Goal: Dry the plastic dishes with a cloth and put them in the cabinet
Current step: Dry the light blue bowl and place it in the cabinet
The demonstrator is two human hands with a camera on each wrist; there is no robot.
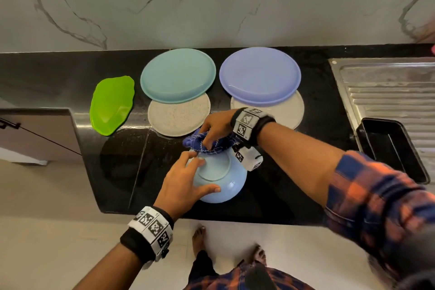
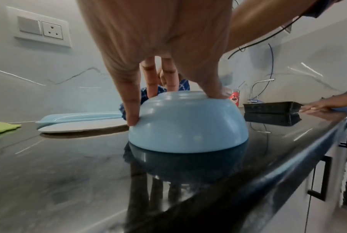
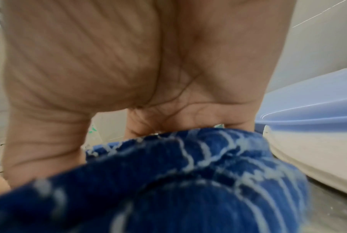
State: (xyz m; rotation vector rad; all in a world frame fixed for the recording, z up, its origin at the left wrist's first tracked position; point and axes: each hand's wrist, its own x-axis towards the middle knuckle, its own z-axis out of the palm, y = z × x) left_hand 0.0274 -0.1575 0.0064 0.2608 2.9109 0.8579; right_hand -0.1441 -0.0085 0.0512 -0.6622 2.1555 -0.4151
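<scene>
While a pale blue bowl sits upside down near the front edge of a black countertop, the left hand steadies it, fingers spread over its base and side. The right hand grips a bunched blue cloth against the bowl's far side. A teal plate and a lavender plate lie behind.

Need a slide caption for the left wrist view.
Left hand steadies an upturned blue bowl on the counter.
</scene>
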